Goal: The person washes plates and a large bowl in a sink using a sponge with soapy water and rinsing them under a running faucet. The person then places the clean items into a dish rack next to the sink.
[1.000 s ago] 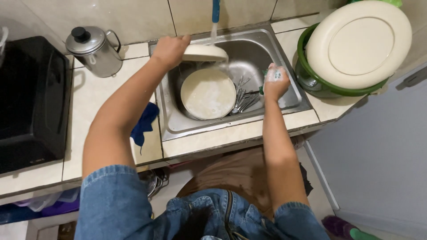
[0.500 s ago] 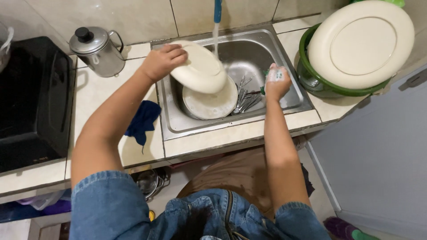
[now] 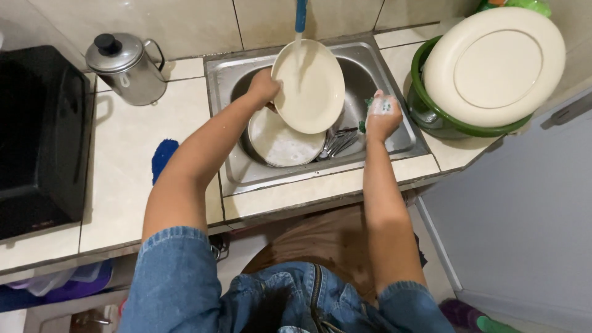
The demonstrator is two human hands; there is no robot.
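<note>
My left hand (image 3: 264,86) grips the left rim of a cream plate (image 3: 311,89), tilted over the steel sink (image 3: 401,132), with water from the blue tap (image 3: 301,15) running onto it. My right hand (image 3: 382,117) is soapy and closed on a green sponge (image 3: 365,117), at the sink's right side, apart from the plate. Below the held plate a second soapy plate (image 3: 277,142) lies in the sink beside several pieces of cutlery (image 3: 338,143).
A green basin (image 3: 431,117) holding a large cream plate (image 3: 493,65) stands right of the sink. A metal kettle (image 3: 123,65) and a black stove (image 3: 37,135) are on the tiled counter at left, with a blue cloth (image 3: 162,157) near the sink.
My left hand lifted the cream plate from the sink's back left, carried it right and tipped it under the running tap. My right hand stayed by the sink's right side.
</note>
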